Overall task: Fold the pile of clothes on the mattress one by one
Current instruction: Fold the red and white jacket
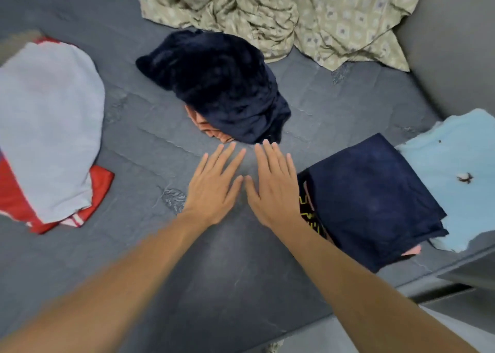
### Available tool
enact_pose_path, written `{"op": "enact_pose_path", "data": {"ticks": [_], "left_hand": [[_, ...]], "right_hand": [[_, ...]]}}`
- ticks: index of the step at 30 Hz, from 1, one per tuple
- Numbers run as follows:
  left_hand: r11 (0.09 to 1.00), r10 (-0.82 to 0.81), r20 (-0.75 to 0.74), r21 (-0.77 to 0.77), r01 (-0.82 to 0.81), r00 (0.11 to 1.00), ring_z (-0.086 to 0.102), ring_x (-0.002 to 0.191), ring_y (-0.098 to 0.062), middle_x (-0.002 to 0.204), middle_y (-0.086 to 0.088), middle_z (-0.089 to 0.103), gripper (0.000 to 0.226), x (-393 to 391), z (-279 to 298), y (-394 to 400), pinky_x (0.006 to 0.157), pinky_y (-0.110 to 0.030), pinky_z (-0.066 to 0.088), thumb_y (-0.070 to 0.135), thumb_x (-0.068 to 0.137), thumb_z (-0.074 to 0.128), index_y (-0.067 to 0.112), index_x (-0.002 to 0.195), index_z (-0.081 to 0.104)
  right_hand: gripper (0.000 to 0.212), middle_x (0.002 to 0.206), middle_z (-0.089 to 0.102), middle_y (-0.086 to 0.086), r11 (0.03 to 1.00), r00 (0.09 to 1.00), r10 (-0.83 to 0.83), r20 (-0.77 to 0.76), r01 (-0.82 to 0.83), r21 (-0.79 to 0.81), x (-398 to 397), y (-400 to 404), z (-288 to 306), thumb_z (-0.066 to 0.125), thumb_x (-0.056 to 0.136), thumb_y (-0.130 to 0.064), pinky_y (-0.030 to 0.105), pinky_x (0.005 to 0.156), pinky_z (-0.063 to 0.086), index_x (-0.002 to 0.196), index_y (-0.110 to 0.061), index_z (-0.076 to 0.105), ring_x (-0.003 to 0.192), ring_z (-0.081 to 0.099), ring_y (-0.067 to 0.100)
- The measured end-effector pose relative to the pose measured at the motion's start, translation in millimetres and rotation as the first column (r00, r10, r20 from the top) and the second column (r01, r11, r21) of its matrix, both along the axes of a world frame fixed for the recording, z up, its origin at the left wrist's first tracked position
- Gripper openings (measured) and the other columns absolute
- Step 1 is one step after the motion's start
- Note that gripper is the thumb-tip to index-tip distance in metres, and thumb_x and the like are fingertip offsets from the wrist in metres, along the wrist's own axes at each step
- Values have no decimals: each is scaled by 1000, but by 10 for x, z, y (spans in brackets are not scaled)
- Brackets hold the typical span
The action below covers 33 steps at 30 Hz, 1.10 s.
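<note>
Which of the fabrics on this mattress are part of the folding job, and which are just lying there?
Job: crumpled dark navy garment pile; folded navy cloth; folded light blue cloth; grey-and-red garment.
Lying about: rumpled beige patterned sheet; grey mattress.

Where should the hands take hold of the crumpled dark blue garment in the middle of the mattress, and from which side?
Probably its near edge: the crumpled dark blue garment ends just beyond the fingertips of the left hand and right hand. Both are open and flat, so reach forward and pinch that hem at two spread points.
</note>
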<state>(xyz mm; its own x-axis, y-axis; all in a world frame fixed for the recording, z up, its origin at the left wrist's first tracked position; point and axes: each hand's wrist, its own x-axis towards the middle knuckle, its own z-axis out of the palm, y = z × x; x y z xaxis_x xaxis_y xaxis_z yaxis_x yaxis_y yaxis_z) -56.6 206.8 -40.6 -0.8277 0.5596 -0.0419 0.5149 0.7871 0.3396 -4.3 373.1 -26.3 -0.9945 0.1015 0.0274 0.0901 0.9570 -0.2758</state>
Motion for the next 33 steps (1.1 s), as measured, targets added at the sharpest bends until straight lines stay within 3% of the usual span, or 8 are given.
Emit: {"op": "enact_pose_path", "data": {"ticks": [7, 15, 18, 21, 24, 27, 29, 33], "left_hand": [[970, 241, -14, -17, -241, 970, 23, 157, -26, 169, -4, 28, 60, -206, -228, -2217, 125, -50, 25, 44, 106, 32, 24, 163, 28], [883, 465, 33, -96, -460, 885, 13, 159, -28, 172, -6, 17, 68, -439, -587, -4375, 128, -46, 19, 46, 106, 37, 23, 166, 16], [882, 465, 175, -172, -438, 868, 7, 160, -27, 173, -4, 9, 79, -498, -818, -4795, 129, -46, 19, 40, 100, 54, 27, 166, 12], [922, 372, 233, -207, -328, 898, 2, 160, -27, 174, -1, 4, 93, -469, -1090, -4984, 128, -49, 19, 47, 92, 65, 31, 165, 11], [929, 343, 240, -229, -291, 908, -11, 160, -28, 173, -1, -11, 110, -487, -1278, -4982, 130, -52, 6, 63, 85, 68, 32, 166, 0], [930, 345, 210, -204, -304, 915, -14, 159, -30, 173, 1, -14, 103, -501, -1338, -4931, 127, -57, 4, 59, 91, 66, 37, 165, -2], [941, 333, 174, -124, -315, 927, -3, 160, -33, 174, 1, 0, 84, -481, -1346, -4956, 125, -59, 9, 48, 98, 63, 41, 164, 12], [931, 353, 109, 52, -360, 929, 35, 150, -33, 160, 0, 46, 47, -448, -1266, -4981, 116, -58, 39, 23, 101, 63, 30, 147, 56]], "right_hand": [[70, 172, 19, 9, 973, 974, 225, 30, -223, -51, -542, -1971, -225, 39, 103, -42, 50, 128, 17, 164, -10, 22, 160, 14, 25], [76, 174, 6, 5, 892, 890, 430, 155, -391, -227, -1126, -3944, -585, 48, 105, -37, 40, 130, 10, 166, -15, 9, 161, 3, 25], [87, 174, -3, 6, 858, 815, 511, 274, -464, -220, -1285, -4367, -857, 54, 103, -41, 34, 130, -2, 166, -15, 1, 161, -5, 26], [105, 173, -15, 8, 850, 767, 519, 376, -512, -129, -1357, -4556, -1148, 63, 95, -55, 40, 131, 0, 166, -17, -4, 159, -16, 28], [123, 172, -20, 9, 859, 791, 506, 344, -499, -116, -1401, -4613, -1315, 73, 82, -64, 42, 130, -1, 166, -19, -5, 158, -21, 30], [138, 171, -22, 10, 833, 763, 550, 341, -527, -165, -1403, -4554, -1354, 86, 69, -63, 43, 128, -2, 166, -25, -4, 157, -24, 32], [129, 173, -17, 11, 803, 738, 592, 324, -575, -157, -1369, -4460, -1327, 88, 72, -54, 47, 130, 5, 167, -30, 4, 158, -20, 34], [67, 170, 26, 7, 813, 803, 577, 147, -548, -199, -1328, -4402, -1252, 68, 92, -4, 52, 118, 37, 152, -28, 52, 159, 11, 37]]}}
